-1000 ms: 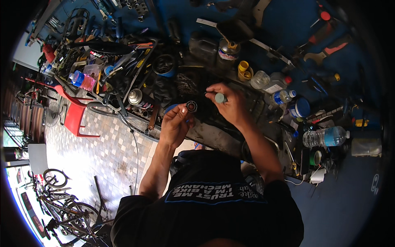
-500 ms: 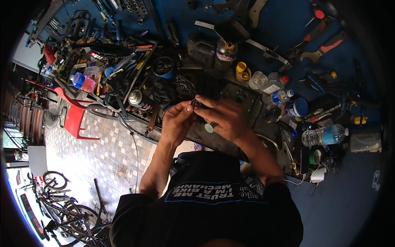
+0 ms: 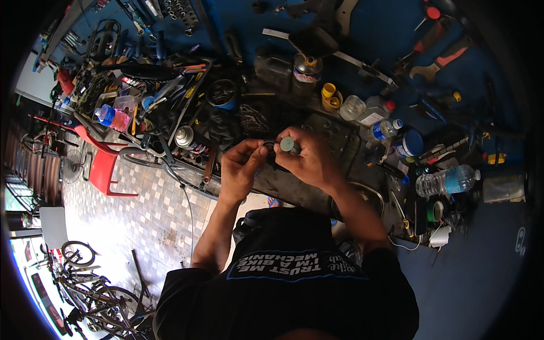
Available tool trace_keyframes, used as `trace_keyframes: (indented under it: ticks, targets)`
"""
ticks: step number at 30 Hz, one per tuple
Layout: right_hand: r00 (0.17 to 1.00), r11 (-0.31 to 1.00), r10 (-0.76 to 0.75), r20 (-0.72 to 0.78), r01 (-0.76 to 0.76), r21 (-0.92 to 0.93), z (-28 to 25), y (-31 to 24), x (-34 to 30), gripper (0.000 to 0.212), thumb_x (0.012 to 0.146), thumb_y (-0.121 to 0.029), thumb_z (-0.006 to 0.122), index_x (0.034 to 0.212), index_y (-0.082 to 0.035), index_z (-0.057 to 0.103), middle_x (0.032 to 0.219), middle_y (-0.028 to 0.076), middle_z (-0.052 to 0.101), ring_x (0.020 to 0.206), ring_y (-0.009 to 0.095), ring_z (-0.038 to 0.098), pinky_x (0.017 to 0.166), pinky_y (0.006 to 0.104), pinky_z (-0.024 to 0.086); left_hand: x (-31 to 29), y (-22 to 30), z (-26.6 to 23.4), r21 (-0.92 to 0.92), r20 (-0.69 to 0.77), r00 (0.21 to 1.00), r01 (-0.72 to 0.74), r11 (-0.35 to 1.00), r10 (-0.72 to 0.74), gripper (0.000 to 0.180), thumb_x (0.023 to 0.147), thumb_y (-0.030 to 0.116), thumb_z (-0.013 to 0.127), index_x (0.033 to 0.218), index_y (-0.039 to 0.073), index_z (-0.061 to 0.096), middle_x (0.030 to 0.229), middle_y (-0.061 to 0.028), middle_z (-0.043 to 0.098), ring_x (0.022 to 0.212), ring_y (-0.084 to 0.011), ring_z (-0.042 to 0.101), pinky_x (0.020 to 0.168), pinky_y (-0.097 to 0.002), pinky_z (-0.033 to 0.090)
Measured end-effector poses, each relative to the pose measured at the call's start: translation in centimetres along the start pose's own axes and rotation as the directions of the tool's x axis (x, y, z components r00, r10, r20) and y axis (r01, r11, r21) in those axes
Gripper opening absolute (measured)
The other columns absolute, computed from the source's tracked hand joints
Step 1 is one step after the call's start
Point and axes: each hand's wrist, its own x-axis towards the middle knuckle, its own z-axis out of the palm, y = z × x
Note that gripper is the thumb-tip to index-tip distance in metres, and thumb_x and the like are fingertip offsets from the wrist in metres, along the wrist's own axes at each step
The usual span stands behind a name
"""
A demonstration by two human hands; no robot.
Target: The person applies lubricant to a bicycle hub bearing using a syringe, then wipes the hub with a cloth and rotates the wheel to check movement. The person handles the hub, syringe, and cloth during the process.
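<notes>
My left hand [image 3: 239, 169] is closed, thumb and fingertips pinching a small dark metal ring [image 3: 270, 144] above the workbench. Right beside it, my right hand [image 3: 309, 161] is closed around a slim tool with a round, pale green end [image 3: 288, 144]. That end faces up between thumb and fingers; the tool's other end points toward the ring and is hidden by the fingers, so I cannot tell its kind or whether it touches the ring. Beneath both hands lies the dark, greasy bench top [image 3: 283, 184].
Beyond the hands are a chain heap [image 3: 253, 117], a blue-rimmed tub [image 3: 222, 94] and yellow cups [image 3: 331, 97]. A spray can [image 3: 186, 136] stands left. Bottles, including a large clear one [image 3: 447, 181], crowd the right. A red chair [image 3: 102, 167] stands on the tiled floor.
My right hand has turned and curled its fingers, bringing the tool's pale green end up from below the palm to beside the ring. My left hand still pinches the ring.
</notes>
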Motion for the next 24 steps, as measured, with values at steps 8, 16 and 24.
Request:
trace_keyframes:
  ticks: [8, 16, 24]
  targets:
    - [0.998, 0.998, 0.063, 0.031, -0.062, -0.013, 0.3, 0.7, -0.6, 0.02, 0.092, -0.018, 0.078, 0.098, -0.003, 0.067, 0.081, 0.005, 0.069, 0.073, 0.011, 0.064, 0.065, 0.0316, 0.051, -0.8, -1.8, 0.7, 0.248, -0.051, 0.991, -0.106, 0.963, 0.122, 0.022, 0.107, 0.017, 0.06, 0.117, -0.003, 0.066, 0.093, -0.0022, 0.07, 0.081, -0.0072, 0.061, 0.074, -0.023, 0.05]
    - [0.994, 0.985, 0.093, 0.054, -0.1, 0.144, 0.2, 1.5, -1.6, 0.026, 0.095, -0.027, 0.077, 0.099, -0.003, 0.068, 0.077, 0.006, 0.068, 0.071, 0.012, 0.063, 0.065, 0.0321, 0.049, -1.3, -3.1, 0.5, -0.218, 0.031, 0.999, 0.04, 0.975, -0.034, 0.018, 0.1, 0.007, 0.07, 0.114, -0.003, 0.068, 0.1, -0.0075, 0.075, 0.082, -0.0123, 0.068, 0.076, -0.0256, 0.055]
    - [0.99, 0.975, 0.123, 0.066, -0.133, 0.178, -0.6, 3.3, -2.9, 0.028, 0.096, -0.032, 0.076, 0.096, -0.004, 0.069, 0.073, 0.006, 0.066, 0.067, 0.013, 0.06, 0.064, 0.0335, 0.047, -1.2, -4.3, 0.5, -0.281, 0.115, 0.991, 0.096, 0.955, -0.066, 0.016, 0.099, 0.004, 0.069, 0.114, -0.002, 0.07, 0.108, -0.0075, 0.073, 0.09, -0.0124, 0.067, 0.077, -0.0268, 0.054]
